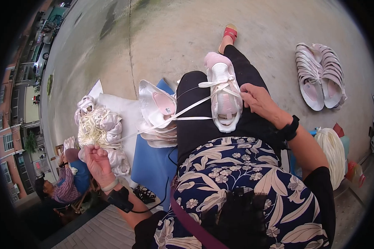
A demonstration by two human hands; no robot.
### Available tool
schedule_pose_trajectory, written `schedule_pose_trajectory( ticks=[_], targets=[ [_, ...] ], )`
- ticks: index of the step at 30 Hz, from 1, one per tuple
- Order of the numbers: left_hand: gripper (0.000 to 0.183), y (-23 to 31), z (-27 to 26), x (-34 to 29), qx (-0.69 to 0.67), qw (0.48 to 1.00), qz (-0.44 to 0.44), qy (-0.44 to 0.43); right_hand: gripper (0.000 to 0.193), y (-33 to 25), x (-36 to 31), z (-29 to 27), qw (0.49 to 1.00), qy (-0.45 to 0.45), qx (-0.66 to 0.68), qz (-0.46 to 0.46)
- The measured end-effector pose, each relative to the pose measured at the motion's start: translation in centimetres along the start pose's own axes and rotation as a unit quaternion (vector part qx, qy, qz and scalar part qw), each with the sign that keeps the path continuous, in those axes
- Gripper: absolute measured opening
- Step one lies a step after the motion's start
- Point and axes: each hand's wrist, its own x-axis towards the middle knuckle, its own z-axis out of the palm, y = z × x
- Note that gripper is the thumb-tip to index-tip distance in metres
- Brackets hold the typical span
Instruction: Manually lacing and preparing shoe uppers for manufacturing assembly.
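On my lap lies a white and pink shoe upper (221,68), its toe pointing away from me. White shoelace (197,102) is threaded across its front and runs in a long, taut line to the left. My left hand (97,162) is closed with the lace's far end in its curled fingers, well out to the left. My right hand (259,103) pinches the right edge of the upper, near the eyelets; its fingertips partly hide what lies between them. A loose loop of lace sticks out at the upper's left side.
Left of my leg, more shoe uppers (158,135) lie stacked on a blue sheet (147,166). Beyond them sit laced uppers and a heap of cream laces (96,126). Rows of uppers (320,79) rest on the floor at right, above a lace bundle (331,153). Another person (64,184) sits at far left.
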Motion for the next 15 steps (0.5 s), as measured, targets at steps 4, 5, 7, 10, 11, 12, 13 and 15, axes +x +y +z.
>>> schedule_pose_trajectory(
  ticks=[4,5,7,10,11,12,13,15],
  targets=[
    [0.008,1.2,6.8,-0.9,0.083,0.988,0.104,-0.076,0.024,-4.8,-6.1,-4.8,0.978,-0.057,0.202,-0.013],
    [0.010,1.1,8.0,-1.0,0.086,0.985,0.114,-0.097,0.025,-5.1,-7.6,-6.5,0.965,-0.048,0.256,-0.015],
    [0.013,-0.1,10.8,-0.9,0.068,0.986,0.122,-0.096,0.018,-4.5,-10.5,-9.2,0.933,0.053,0.347,-0.083],
    [0.016,-1.1,14.3,-0.8,0.049,0.983,0.117,-0.132,0.020,-2.9,-15.0,-14.9,0.867,0.130,0.417,-0.238],
    [0.016,-1.1,15.1,-1.2,0.044,0.982,0.111,-0.148,0.020,-2.7,-16.1,-16.8,0.857,0.117,0.426,-0.265],
    [0.017,-1.4,15.7,-1.4,0.042,0.981,0.107,-0.158,0.020,-2.6,-16.6,-18.0,0.853,0.113,0.427,-0.277],
    [0.018,-1.7,16.2,-1.5,0.040,0.980,0.101,-0.167,0.024,-2.7,-16.9,-18.9,0.849,0.110,0.422,-0.300],
    [0.018,-2.6,17.4,-1.6,0.037,0.978,0.095,-0.182,0.033,-3.2,-17.3,-20.4,0.840,0.108,0.408,-0.342]
  ],
)
